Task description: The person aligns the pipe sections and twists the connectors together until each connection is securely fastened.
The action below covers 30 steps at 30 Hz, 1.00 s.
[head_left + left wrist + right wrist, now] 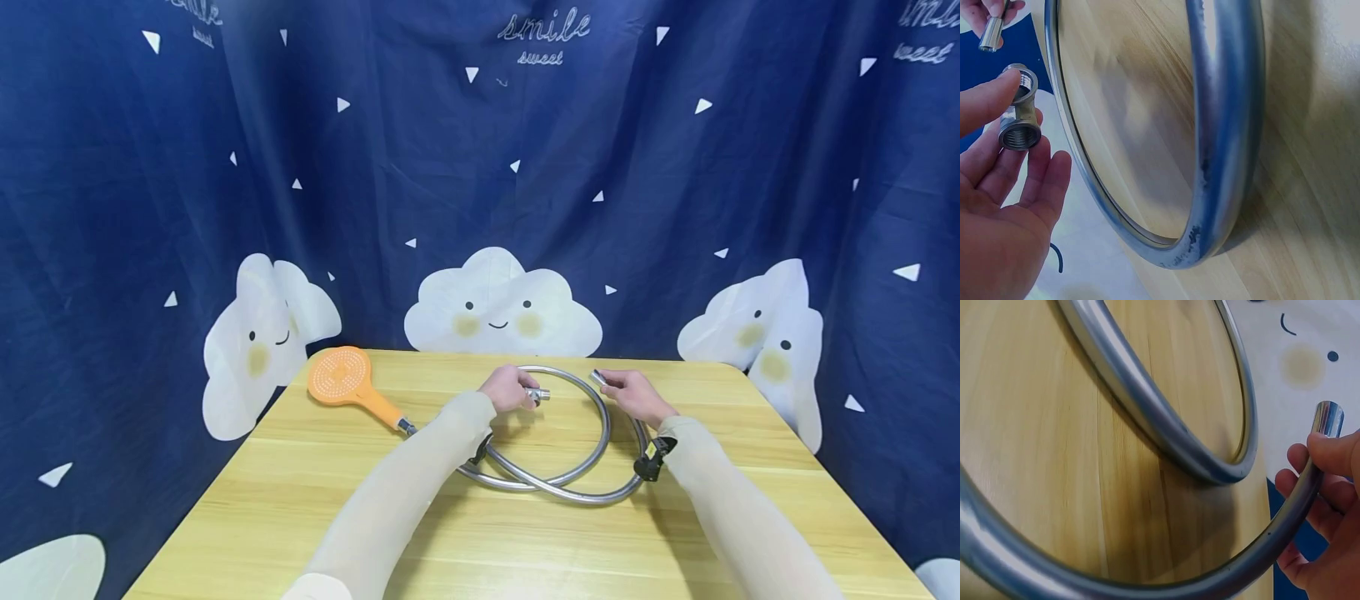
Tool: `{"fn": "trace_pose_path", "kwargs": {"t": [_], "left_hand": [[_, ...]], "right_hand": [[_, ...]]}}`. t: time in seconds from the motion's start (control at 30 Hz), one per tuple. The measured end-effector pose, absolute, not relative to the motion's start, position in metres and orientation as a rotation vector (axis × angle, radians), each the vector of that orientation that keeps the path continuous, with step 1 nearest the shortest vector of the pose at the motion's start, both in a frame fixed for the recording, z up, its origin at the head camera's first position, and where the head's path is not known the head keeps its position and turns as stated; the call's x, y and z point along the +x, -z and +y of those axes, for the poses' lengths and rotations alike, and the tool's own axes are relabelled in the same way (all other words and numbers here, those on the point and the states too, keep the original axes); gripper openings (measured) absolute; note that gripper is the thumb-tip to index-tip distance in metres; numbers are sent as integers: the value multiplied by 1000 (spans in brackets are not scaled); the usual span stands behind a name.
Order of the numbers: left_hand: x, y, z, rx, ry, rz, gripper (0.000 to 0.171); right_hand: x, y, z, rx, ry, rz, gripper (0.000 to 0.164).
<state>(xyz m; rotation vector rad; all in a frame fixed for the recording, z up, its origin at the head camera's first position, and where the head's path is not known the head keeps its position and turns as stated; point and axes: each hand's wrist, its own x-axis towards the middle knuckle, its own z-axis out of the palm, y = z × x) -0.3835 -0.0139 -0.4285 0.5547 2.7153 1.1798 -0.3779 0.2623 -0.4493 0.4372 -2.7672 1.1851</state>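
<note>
**Gripping a metal fitting (538,394) in one hand, a hose end (598,377) in the other**

From the head view, reading the wooden table (262,517) as a clock, the left hand (510,389) is at twelve and pinches the fitting, which points toward three o'clock. The right hand (633,395), at two o'clock, holds the hose end; fitting and end are apart, facing each other across a small gap. The grey hose (604,429) sweeps in crossing loops around the middle. At ten o'clock lies an orange shower head (340,375), its handle slanting toward four and joined to the hose. A dark blue curtain (420,108) (printed with smiling clouds and the word "smile") hangs beyond twelve.

From the left wrist view, the fitting sits between nine and ten o'clock, clamped by a thumb above and fingers below. Two threaded openings show. The right hand's fingertips and the shiny hose end appear at ten; a hose loop, with dark scuffs between five and six, stands across the centre.

From the right wrist view, the right hand is near three o'clock, thumb against the hose just below its shiny end, fingers curled behind. The hose curves away through six toward eight.
</note>
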Motion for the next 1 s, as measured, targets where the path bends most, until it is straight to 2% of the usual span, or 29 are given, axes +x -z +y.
{"fn": "trace_pose_path", "kwargs": {"t": [0.37,1.0], "left_hand": [[-391,432,-17,517,-1222,2718,37],[-391,426,-12,487,-1266,2759,40]], "right_hand": [[-382,444,236,595,-1060,-2704,36],[-388,453,213,667,-1038,-2702,33]]}}
